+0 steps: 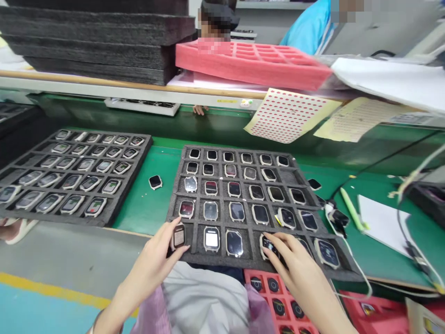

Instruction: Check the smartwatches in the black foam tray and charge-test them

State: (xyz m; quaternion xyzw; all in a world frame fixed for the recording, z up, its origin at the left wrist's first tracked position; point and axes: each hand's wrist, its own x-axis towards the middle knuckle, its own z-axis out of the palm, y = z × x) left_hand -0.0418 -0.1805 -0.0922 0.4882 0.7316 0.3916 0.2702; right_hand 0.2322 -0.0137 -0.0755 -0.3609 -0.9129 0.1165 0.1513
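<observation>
"Where's the watch [179,235]?"
"Pinched in the left hand [157,249], at the gray foam tray [205,260]'s near-left cell."
"And the right hand [298,260]?"
"Fingers on another watch [268,244], grip unclear; a second watch tray [127,185] lies to the left."

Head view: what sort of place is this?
Probably a smartwatch factory workbench: a compartmented grey foam tray full of strapless smartwatches, stacked black foam slabs above, and a co-worker's hand across the bench.
</observation>
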